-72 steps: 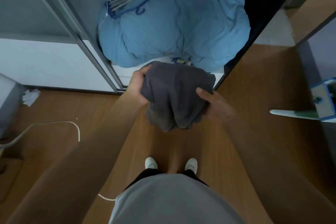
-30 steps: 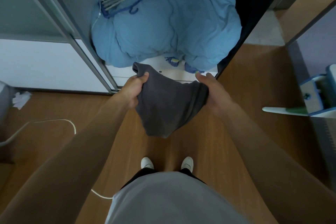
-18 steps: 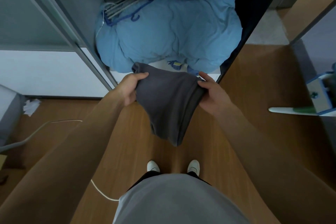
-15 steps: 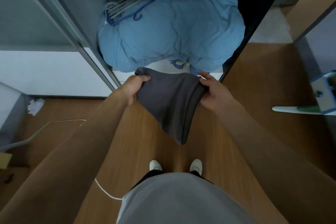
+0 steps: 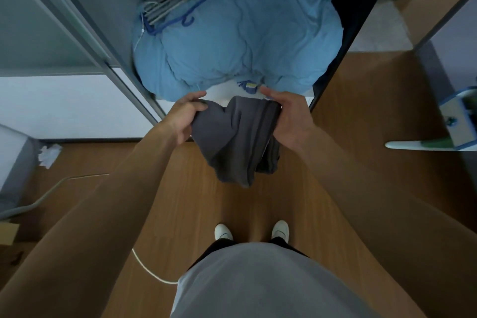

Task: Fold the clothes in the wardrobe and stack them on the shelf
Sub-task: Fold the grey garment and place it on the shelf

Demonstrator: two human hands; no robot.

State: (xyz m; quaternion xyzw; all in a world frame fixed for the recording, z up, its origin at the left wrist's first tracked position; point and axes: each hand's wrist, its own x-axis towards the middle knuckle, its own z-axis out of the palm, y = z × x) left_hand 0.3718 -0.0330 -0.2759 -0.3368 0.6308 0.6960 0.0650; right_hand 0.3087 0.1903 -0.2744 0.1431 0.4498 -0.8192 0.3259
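A dark grey garment [image 5: 233,142] hangs in front of me, bunched and sagging in the middle, its lower end dangling above the wooden floor. My left hand [image 5: 184,116] grips its left top edge. My right hand [image 5: 290,119] grips its right top edge with the thumb over the cloth. Both hands are just in front of the open wardrobe's white bottom shelf [image 5: 222,91].
A big light blue duvet [image 5: 240,44] fills the wardrobe bottom, with blue and grey hangers [image 5: 175,6] lying on it. A sliding door frame [image 5: 85,31] stands left. A white cable [image 5: 149,270] runs across the floor. A blue-and-white object [image 5: 454,126] juts in at right.
My hands have come closer together, so the grey garment folded in on itself and now sags between them instead of hanging spread out.
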